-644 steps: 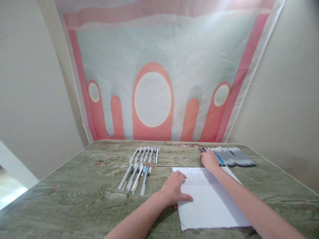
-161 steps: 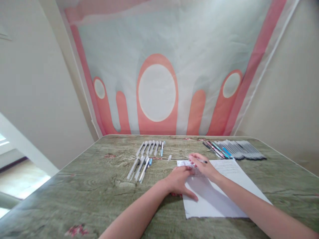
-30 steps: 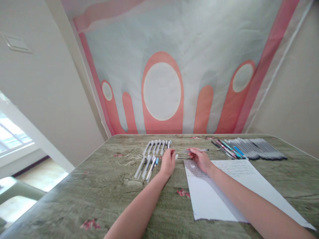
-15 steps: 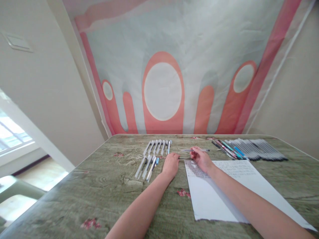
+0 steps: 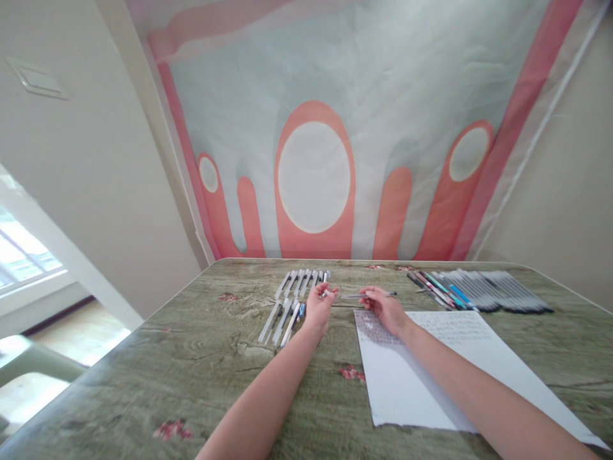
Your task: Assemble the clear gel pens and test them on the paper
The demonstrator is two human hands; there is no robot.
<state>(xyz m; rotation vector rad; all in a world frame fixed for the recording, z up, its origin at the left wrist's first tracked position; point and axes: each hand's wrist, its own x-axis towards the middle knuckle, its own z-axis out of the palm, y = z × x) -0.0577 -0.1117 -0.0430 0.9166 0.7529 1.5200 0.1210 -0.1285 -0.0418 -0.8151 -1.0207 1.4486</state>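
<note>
My right hand (image 5: 384, 310) is pinched on a slim clear-barrelled pen (image 5: 353, 296), held nearly level above the top left corner of the written sheet. The pen's dark end sticks out to the right of the fingers. Just left of it is my left hand (image 5: 318, 309), fingers curled together round something small and whitish, too small to name. Beside that hand lie a back row of pale grey pen caps or barrels (image 5: 297, 281) and a nearer group of pale pieces (image 5: 283, 316) with a white pen (image 5: 290, 324). The left hand partly hides both.
A white paper sheet (image 5: 431, 377) with handwriting along its top lies under my right forearm. Several coloured pens (image 5: 438, 287) and a long row of clear pens with dark tips (image 5: 502, 291) lie at the back right of the wood-patterned table (image 5: 201, 370).
My left hand has lifted off the table and turned, its fingers now pinched. My right hand has shifted slightly left and down with the pen. The dark thin line between the hands no longer shows.
</note>
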